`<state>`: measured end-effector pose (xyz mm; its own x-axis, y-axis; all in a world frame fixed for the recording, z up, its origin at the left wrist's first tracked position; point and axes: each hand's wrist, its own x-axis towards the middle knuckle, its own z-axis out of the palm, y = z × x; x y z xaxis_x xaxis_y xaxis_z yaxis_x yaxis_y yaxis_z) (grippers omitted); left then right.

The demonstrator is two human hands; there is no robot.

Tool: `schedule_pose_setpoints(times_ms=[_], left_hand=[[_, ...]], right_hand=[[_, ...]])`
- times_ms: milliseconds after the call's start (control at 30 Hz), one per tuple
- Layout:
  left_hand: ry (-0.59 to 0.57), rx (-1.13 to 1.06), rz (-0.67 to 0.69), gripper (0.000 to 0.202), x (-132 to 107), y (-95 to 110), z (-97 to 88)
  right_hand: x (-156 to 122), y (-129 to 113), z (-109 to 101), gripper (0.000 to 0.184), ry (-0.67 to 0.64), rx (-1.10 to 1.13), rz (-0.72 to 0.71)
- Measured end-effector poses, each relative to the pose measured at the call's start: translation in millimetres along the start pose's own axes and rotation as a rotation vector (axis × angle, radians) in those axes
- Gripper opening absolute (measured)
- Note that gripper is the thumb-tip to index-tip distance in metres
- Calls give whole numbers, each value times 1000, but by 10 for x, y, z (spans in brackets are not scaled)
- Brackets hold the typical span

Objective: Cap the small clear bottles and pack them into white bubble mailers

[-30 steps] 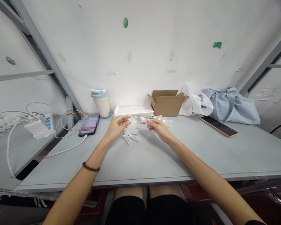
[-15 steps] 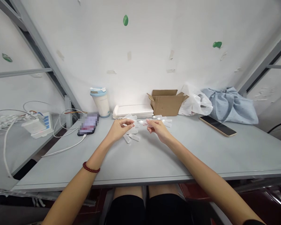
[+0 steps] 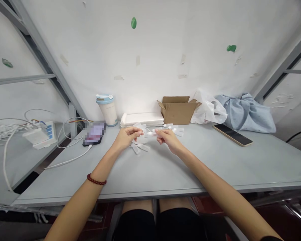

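Since the frame one second earlier, your two hands have drawn closer together, and the gap between the fingertips has narrowed to a small space above the desk (image 3: 165, 170).

1. Left hand (image 3: 126, 135): the fingers are closed in a pinch on the clear plastic pieces (image 3: 146, 134). The thumb lies on top and the fingertips point to the right. A dark red bead bracelet (image 3: 96, 180) sits on this wrist.

2. Right hand (image 3: 167, 138): the fingers are curled and pinch the same clear plastic pieces from the opposite side. The exact contact point is too small to resolve.

3. Position of the work: the clear plastic pieces are held between both hands, raised just above the desk surface, at the far middle of the desk in front of the white tray stack (image 3: 142, 118).

4. Loose pieces (image 3: 139, 147): several similar clear parts lie flat on the desk directly below and between your hands (none is touched). Further clear parts (image 3: 177, 130) lie just beyond the right hand.

5. Surroundings along the wall: a lidded cup (image 3: 107, 109) stands left of the tray stack. An open cardboard box (image 3: 178, 109) stands to its right, followed by a white plastic bag (image 3: 209, 108) and a blue cloth (image 3: 243, 112).

6. A phone (image 3: 232, 134) lies face up at the right, well apart from the hands. A second phone (image 3: 94, 133) lies at the left with a white cable (image 3: 70, 157) plugged in.
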<state>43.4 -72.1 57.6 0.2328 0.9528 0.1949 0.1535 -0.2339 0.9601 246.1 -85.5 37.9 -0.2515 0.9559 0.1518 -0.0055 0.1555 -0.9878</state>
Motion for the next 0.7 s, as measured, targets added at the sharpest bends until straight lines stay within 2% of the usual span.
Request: schedule_pose_setpoints(times_ms=[333,700], left_hand=[[-44,-91,-12,22,27,-96,-26],[-39,-127,-31,20,19,-76,-15]], right_hand=[[-17,-3,18,45,-32,2,-21],[-17,-22,31,45,-31,-1,-3]])
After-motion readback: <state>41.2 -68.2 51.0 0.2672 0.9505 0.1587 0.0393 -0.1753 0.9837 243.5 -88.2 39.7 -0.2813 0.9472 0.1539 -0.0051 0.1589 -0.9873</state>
